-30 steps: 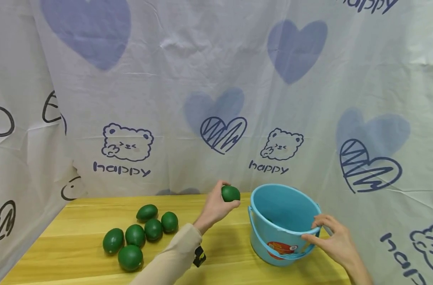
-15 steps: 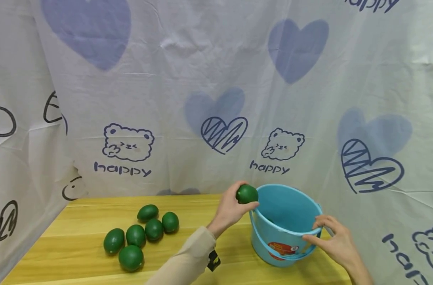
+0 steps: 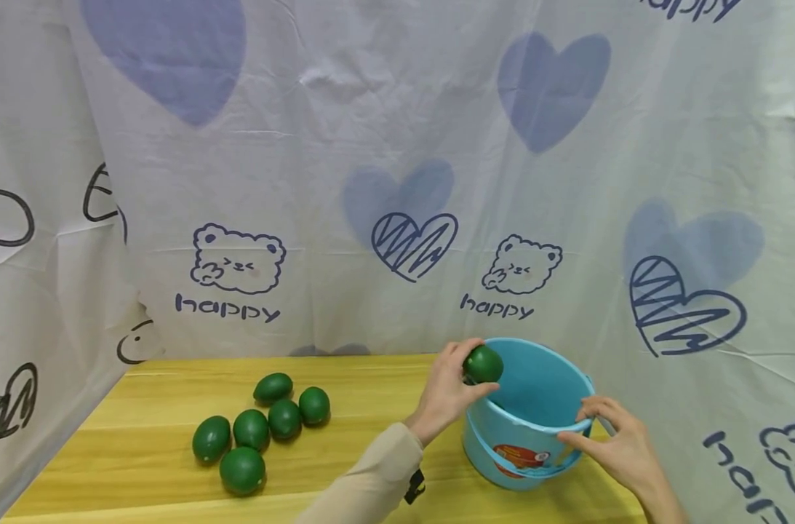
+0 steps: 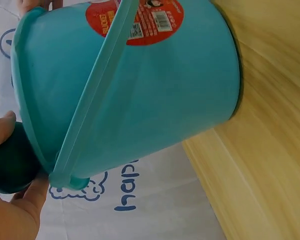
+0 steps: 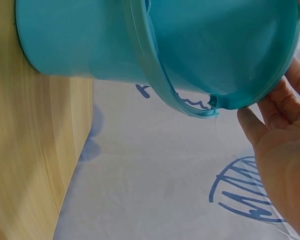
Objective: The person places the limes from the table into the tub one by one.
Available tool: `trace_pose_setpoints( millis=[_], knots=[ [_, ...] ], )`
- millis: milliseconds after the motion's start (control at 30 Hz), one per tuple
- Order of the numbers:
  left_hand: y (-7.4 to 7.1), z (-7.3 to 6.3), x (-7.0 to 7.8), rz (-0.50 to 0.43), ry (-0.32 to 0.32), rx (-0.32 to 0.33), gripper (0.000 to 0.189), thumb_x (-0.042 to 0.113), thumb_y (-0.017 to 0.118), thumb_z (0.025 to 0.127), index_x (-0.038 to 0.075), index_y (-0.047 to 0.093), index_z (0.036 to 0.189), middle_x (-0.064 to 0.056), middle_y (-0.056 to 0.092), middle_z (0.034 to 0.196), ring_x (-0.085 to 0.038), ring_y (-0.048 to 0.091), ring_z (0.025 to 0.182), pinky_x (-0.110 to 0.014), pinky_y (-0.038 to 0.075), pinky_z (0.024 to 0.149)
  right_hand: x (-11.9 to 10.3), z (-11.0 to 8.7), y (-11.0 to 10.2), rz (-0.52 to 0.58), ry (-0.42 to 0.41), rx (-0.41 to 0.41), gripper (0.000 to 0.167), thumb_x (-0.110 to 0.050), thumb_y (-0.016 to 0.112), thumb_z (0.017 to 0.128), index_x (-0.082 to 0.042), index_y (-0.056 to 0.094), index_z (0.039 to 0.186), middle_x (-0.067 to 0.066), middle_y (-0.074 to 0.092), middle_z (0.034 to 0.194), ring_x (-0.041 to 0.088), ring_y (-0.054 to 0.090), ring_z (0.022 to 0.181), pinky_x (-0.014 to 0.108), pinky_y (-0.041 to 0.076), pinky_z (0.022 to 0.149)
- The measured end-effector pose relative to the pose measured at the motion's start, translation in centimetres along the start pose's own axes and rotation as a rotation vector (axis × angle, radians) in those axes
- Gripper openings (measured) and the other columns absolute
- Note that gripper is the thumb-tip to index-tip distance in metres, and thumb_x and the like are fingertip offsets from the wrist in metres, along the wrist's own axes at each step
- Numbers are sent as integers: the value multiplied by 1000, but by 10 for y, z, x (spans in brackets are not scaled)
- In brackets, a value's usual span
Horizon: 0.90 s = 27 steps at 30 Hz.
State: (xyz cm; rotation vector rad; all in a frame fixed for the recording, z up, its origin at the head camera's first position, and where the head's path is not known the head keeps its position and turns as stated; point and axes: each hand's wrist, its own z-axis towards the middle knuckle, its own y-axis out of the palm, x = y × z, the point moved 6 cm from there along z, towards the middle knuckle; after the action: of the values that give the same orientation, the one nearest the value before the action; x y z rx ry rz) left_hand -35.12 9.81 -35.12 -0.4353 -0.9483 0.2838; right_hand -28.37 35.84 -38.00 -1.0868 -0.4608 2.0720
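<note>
In the head view my left hand point(image 3: 444, 399) holds a dark green avocado point(image 3: 484, 364) between thumb and fingers at the left rim of a light blue bucket point(image 3: 481, 445). The left wrist view shows this avocado point(image 4: 11, 162) right by the rim, partly covered by the fingers. My right hand point(image 3: 618, 445) grips the bucket's right rim, thumb on the near side and fingertips over the edge. In the right wrist view its fingers point(image 5: 252, 125) touch the rim. A sliver of green shows inside the bucket; most of its bottom is hidden.
Several more avocados point(image 3: 251, 431) lie grouped on the left of the yellow wood-grain table point(image 3: 155, 480). The bucket's handle point(image 3: 502, 460) hangs down its front, near a red label point(image 3: 520, 457). A white printed curtain point(image 3: 345, 306) stands behind the table.
My left hand has carried the avocado rightward, from left of the bucket to over its left rim. The right hand keeps its grip, and the bucket stays in place.
</note>
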Motion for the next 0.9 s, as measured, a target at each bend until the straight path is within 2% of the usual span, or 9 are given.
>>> trace_pose_setpoints(
  millis=[67,167,233,300,667,733,833,900],
  knots=[
    [3,-1,2,15,34,6,65,22,83,79,22,54,138,-6,59,123,-20,59,107,-32,53,88,0,1,0,-16,-8,5,32,-22,92,66,-18,64,81,12,61,111,-16,39,103,42,42,98],
    [8,-4,4,41,96,12,66,20,81,81,21,52,140,-7,60,126,-20,62,109,-28,54,90,-1,0,-1,-29,-22,15,32,-21,92,65,-20,64,80,9,62,110,-15,42,103,18,37,93],
    [11,-6,5,55,126,16,67,20,80,81,20,51,141,-8,59,128,-20,63,110,-26,54,90,-1,0,-1,-36,-27,21,32,-21,92,64,-20,64,80,6,62,109,-16,42,102,10,33,88],
    [12,-7,5,63,134,23,67,20,80,81,20,51,142,-8,59,128,-19,63,110,-24,54,89,0,0,-1,-38,-28,21,32,-22,92,65,-21,64,80,4,62,109,-16,42,103,8,32,88],
    [13,-8,2,59,66,9,66,22,81,81,20,53,140,-9,63,120,-20,64,104,-26,55,85,0,-3,0,-48,-3,15,32,-23,92,65,-20,65,81,8,61,109,-15,42,101,13,36,88],
    [13,-8,2,62,62,12,66,22,82,80,20,53,140,-9,63,120,-19,64,103,-26,55,85,0,-3,0,-51,0,14,32,-23,92,65,-20,65,81,9,61,110,-15,41,101,18,37,89],
    [13,-7,1,61,56,11,66,22,82,80,20,54,139,-8,64,120,-19,64,103,-25,55,84,-1,-1,0,-39,6,10,32,-23,92,65,-18,64,81,10,62,111,-17,39,101,36,43,95],
    [12,-5,2,64,55,10,66,23,82,80,21,53,139,-8,64,120,-19,65,102,-25,55,84,-1,0,1,-39,7,15,32,-23,92,65,-18,64,81,10,62,111,-18,38,101,38,42,94]
  ],
)
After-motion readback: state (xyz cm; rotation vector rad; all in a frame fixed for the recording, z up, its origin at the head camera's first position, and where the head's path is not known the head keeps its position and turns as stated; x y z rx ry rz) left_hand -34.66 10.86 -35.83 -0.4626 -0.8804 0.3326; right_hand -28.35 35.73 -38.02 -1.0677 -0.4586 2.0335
